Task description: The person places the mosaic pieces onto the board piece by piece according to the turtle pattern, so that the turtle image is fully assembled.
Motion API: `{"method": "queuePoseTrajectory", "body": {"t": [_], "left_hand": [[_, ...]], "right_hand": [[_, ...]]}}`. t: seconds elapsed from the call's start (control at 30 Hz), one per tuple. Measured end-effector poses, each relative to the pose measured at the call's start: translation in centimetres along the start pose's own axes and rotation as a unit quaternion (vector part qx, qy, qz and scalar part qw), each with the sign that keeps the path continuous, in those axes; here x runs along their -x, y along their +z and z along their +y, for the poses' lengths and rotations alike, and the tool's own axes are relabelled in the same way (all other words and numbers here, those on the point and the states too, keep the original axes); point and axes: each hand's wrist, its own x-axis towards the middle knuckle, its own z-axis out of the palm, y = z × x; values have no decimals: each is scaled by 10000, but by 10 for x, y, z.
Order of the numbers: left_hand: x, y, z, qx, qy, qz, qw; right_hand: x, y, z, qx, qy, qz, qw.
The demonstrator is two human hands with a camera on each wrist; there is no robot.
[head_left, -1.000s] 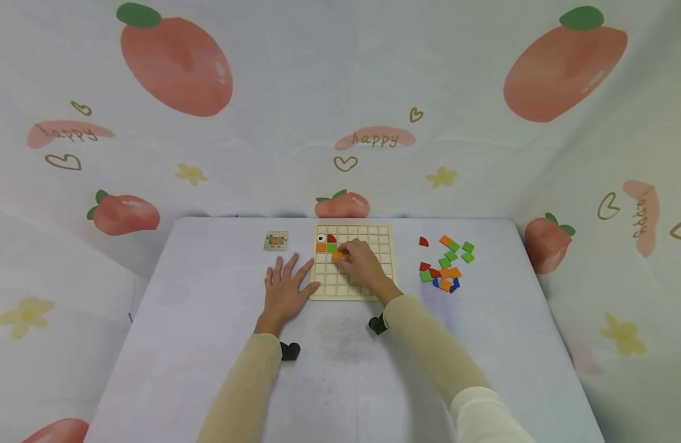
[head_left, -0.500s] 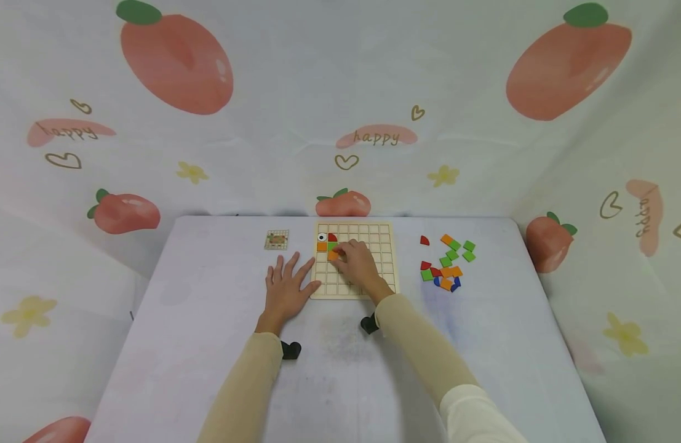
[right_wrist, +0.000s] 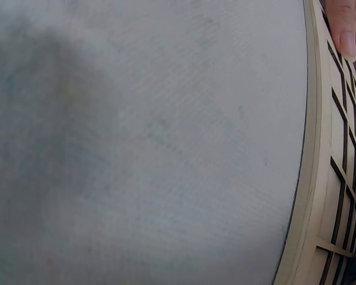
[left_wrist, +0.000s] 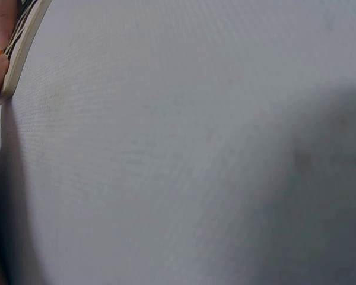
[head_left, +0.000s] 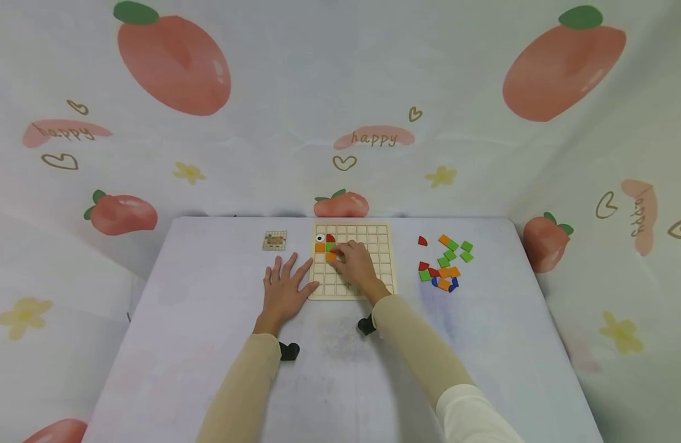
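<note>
A wooden grid board (head_left: 373,289) lies at the far middle of the table. In its upper left cells sit a white tile with an eye (head_left: 320,238), a red quarter-round tile (head_left: 331,238), an orange square tile (head_left: 320,248) and a green square tile (head_left: 330,247). My right hand (head_left: 355,266) pinches another orange square tile (head_left: 331,256) in the cell just below the green one; its fingers partly cover it. With fingers spread, my left hand (head_left: 285,292) rests on the table, its thumb at the board's left edge.
A small picture card (head_left: 275,240) lies left of the board. To the right are scattered loose tiles: several green squares (head_left: 450,255), orange squares (head_left: 444,283), red quarter-rounds (head_left: 422,240) and blue pieces (head_left: 454,283). A patterned cloth backdrop (head_left: 262,160) rises behind the table.
My right hand has moved slightly left with the orange square tile, bringing it directly below the green one. My left hand stays in place.
</note>
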Motion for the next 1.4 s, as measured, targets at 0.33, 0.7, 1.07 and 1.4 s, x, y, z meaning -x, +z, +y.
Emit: {"method": "queuePoseTrajectory", "body": {"t": [0.33,0.7,1.07,1.4], "left_hand": [[1,1,0,43,33,73,10000],[4,-1,2,98,15,108,9999],[4,-2,1,53,-25,43,10000],[2,0,1,39,-16,33,10000]], "right_hand": [[2,4,1,-240,-36,283,9993],[3,-3,-3,340,-219,-172,9990],[20,-27,1,2062,-1311,-240,9694],[23,-36,21,2352,-690,-763,9665]]}}
